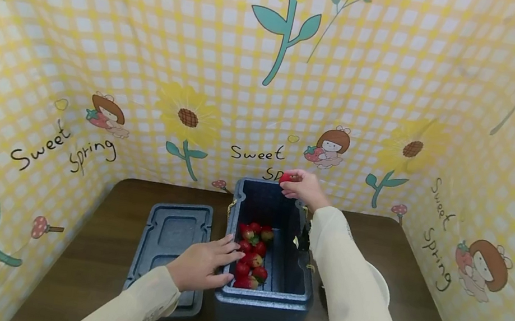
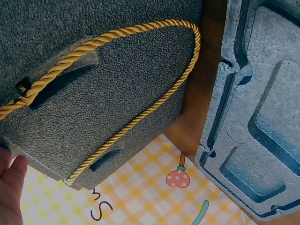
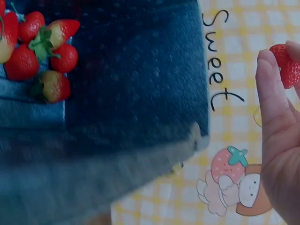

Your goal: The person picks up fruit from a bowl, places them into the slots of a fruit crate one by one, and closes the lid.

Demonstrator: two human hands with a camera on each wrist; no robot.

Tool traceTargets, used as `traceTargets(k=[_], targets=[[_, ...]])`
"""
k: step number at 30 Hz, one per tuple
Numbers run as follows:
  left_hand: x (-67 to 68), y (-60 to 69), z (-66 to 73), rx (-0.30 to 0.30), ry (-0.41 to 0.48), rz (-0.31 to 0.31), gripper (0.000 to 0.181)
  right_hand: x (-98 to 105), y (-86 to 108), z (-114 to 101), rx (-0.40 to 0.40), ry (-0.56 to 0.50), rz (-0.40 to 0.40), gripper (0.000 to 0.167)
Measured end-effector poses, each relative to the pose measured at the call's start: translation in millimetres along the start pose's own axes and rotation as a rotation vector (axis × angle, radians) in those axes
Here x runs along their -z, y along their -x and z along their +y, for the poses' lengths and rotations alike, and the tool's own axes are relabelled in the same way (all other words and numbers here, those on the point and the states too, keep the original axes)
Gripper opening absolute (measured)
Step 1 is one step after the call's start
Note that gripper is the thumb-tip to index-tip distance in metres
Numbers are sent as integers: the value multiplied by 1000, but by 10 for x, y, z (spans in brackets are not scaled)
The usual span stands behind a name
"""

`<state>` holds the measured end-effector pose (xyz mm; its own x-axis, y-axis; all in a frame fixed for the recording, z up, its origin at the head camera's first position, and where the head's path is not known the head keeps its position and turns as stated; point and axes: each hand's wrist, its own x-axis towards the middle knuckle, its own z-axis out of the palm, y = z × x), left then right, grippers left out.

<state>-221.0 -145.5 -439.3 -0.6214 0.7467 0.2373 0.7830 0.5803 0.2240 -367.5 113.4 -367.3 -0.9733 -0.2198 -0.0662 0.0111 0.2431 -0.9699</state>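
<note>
A dark blue foam box point(image 1: 260, 296) stands uncovered on the table, with several strawberries point(image 1: 253, 256) lying on its floor toward the left side. Above the box's far edge, my right hand point(image 1: 306, 188) pinches a single red strawberry point(image 3: 282, 65) between thumb and fingers. My left hand point(image 1: 205, 262) rests on the box's left rim with its fingers spread; in the left wrist view only some fingers point(image 2: 14, 176) show at the edge. A yellow rope handle point(image 2: 140, 115) hangs along the box's outer side.
The box's foam lid point(image 1: 176, 232) lies on the wooden table point(image 1: 90, 246) to the left of the box. A white round dish point(image 1: 379, 280) is partly hidden behind my right sleeve. Yellow checked cloth point(image 1: 267, 100) rises behind the table and at both sides.
</note>
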Motion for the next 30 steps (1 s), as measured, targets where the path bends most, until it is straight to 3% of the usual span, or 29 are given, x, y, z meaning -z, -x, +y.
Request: traceTargets(k=[12, 17, 20, 24, 30], targets=[[-16, 5, -11, -9, -22, 20, 46, -348, -66, 110, -15, 35, -5, 36], [-6, 13, -9, 20, -5, -10, 47, -446, -72, 189, -26, 51, 11, 33], [-2, 28, -13, 32, 5, -29, 48, -507, -49, 219, -54, 18, 13, 34], [12, 37, -19, 24, -1, -7, 47, -566, -25, 250, -84, -39, 14, 36], [6, 12, -19, -20, -29, 7, 46, -585, -12, 351, -87, 72, 25, 31]])
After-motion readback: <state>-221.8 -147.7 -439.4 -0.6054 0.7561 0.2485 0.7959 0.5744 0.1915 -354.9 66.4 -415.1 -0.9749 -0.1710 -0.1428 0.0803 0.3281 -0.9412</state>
